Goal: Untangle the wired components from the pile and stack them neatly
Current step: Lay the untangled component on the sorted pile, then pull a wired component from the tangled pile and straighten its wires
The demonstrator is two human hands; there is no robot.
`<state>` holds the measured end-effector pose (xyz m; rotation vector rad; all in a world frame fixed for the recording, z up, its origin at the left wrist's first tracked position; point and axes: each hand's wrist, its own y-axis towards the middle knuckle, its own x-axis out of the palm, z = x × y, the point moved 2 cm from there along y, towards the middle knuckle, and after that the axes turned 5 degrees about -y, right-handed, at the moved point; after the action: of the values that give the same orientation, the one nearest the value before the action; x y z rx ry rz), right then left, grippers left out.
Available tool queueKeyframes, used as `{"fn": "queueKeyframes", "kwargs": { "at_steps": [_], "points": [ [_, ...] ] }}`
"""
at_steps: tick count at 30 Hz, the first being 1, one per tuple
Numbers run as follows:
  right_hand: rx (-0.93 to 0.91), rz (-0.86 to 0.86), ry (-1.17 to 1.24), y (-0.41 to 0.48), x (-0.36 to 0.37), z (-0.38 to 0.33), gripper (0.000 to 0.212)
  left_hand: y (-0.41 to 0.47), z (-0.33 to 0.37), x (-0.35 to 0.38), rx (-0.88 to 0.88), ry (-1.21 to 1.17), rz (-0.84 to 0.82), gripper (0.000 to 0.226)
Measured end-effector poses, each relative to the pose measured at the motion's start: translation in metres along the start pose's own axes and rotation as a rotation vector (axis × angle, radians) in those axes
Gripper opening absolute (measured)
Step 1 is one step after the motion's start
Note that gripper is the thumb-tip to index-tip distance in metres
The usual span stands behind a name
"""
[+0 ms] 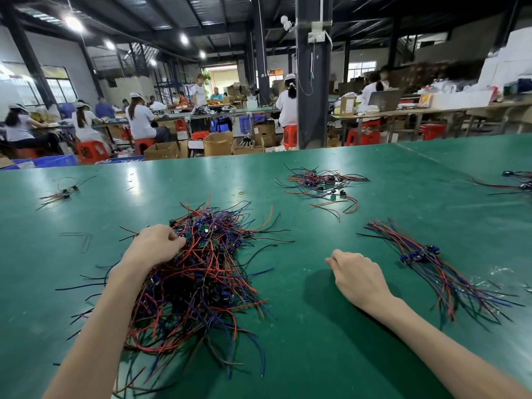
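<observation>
A big tangled pile of wired components (pixel 198 280), red, blue and black leads with small green boards, lies on the green table (pixel 331 326) in front of me. My left hand (pixel 152 246) rests on the pile's upper left, fingers curled into the wires and pinching at a component there. My right hand (pixel 357 275) hovers over bare table to the right of the pile, fingers curled loosely, holding nothing. Further right lies a neat stack of straightened components (pixel 429 266), their leads running parallel.
A smaller loose tangle (pixel 322 185) sits at the far centre, a few wired pieces (pixel 62 192) at the far left, more (pixel 515 182) at the right edge. A yellow rubber band (pixel 241 193) lies mid-table. Seated workers, stools and boxes fill the hall beyond.
</observation>
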<state>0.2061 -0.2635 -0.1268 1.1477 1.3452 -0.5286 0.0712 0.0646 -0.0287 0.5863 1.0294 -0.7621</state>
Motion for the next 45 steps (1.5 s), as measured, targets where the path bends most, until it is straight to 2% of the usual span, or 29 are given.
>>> {"fn": "queueKeyframes", "kwargs": {
  "at_steps": [2, 5, 8, 11, 13, 15, 18, 20, 21, 24, 26, 28, 32, 39, 42, 45],
  "points": [
    [-0.001, 0.003, 0.005, 0.000, 0.000, 0.000, 0.028, -0.002, 0.003, -0.001, -0.016, 0.013, -0.038, 0.011],
    [-0.005, 0.006, 0.017, -0.001, -0.001, 0.000, 0.029, -0.006, 0.006, -0.003, -0.074, -0.012, -0.057, 0.016],
    [-0.013, 0.025, 0.032, -0.002, -0.001, -0.001, 0.029, -0.010, 0.017, -0.015, 0.010, -0.159, 0.175, 0.008],
    [-0.010, 0.045, 0.045, -0.002, -0.002, -0.001, 0.030, -0.021, 0.046, -0.034, 0.250, -0.349, 0.481, 0.014],
    [-0.008, 0.058, 0.057, -0.002, -0.003, -0.001, 0.031, -0.031, 0.069, -0.040, 0.381, -0.547, 0.540, 0.013],
    [0.002, 0.079, 0.073, -0.003, -0.005, -0.003, 0.032, -0.039, 0.091, -0.035, 0.433, -0.880, 0.419, 0.012],
    [0.034, 0.140, 0.152, -0.003, -0.009, -0.004, 0.032, -0.051, 0.119, -0.010, 0.346, -1.351, 0.078, 0.015],
    [0.052, 0.140, 0.330, -0.003, -0.012, -0.004, 0.029, -0.061, 0.134, 0.021, 0.237, -1.515, -0.126, 0.018],
    [0.063, 0.104, 0.493, -0.002, -0.013, -0.004, 0.026, -0.066, 0.140, 0.038, 0.183, -1.556, -0.206, 0.018],
    [0.085, -0.109, 1.029, -0.002, -0.017, -0.008, 0.013, -0.079, 0.150, 0.087, 0.064, -1.567, -0.402, 0.016],
    [0.059, -0.214, 1.217, -0.001, -0.019, -0.012, 0.011, -0.084, 0.149, 0.110, 0.010, -1.530, -0.473, 0.014],
    [0.049, -0.216, 1.300, 0.001, -0.022, -0.015, 0.012, -0.085, 0.146, 0.123, -0.020, -1.500, -0.496, 0.012],
    [0.039, -0.200, 1.327, -0.004, -0.021, -0.016, 0.010, -0.084, 0.142, 0.131, -0.068, -1.549, -0.539, 0.009],
    [0.069, -0.195, 1.294, -0.005, -0.019, -0.016, 0.007, -0.084, 0.139, 0.136, -0.155, -1.597, -0.607, 0.021],
    [0.031, -0.177, 1.242, -0.005, -0.019, -0.017, 0.005, -0.084, 0.137, 0.136, -0.102, -1.517, -0.653, 0.016],
    [0.088, -0.137, 1.230, -0.004, -0.017, -0.017, 0.007, -0.089, 0.136, 0.139, -0.052, -1.469, -0.710, 0.011]
  ]
}}
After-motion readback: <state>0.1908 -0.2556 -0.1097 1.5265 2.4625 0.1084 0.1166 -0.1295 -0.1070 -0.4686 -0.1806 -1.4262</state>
